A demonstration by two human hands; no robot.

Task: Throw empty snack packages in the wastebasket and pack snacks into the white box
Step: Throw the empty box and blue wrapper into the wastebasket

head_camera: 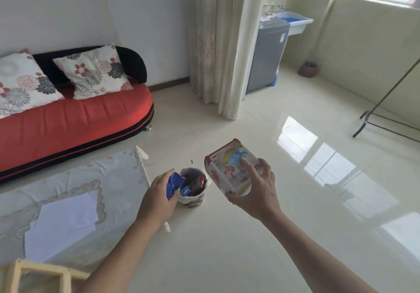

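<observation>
On the pale tiled floor (250, 235): small round white-lined wastebasket (193, 199), just right of the low table with cream lace cloth (118, 179), packages inside it. left hand (159, 196) at the basket's left side, holding crumpled blue foil wrapper (173, 184) by the rim. right hand (256, 190) right of the basket, gripping printed cardboard snack box (231, 167). white paper sheets (66, 220) on the table, left of the left hand. red-and-black sofa (75, 122) behind the table, against the wall, two floral cushions (93, 72) on it. beige curtain (211, 42) right of the sofa; grey washing machine (266, 58) beyond it, white sink (295, 23) to its right. black metal stand (386, 101) far right.
</observation>
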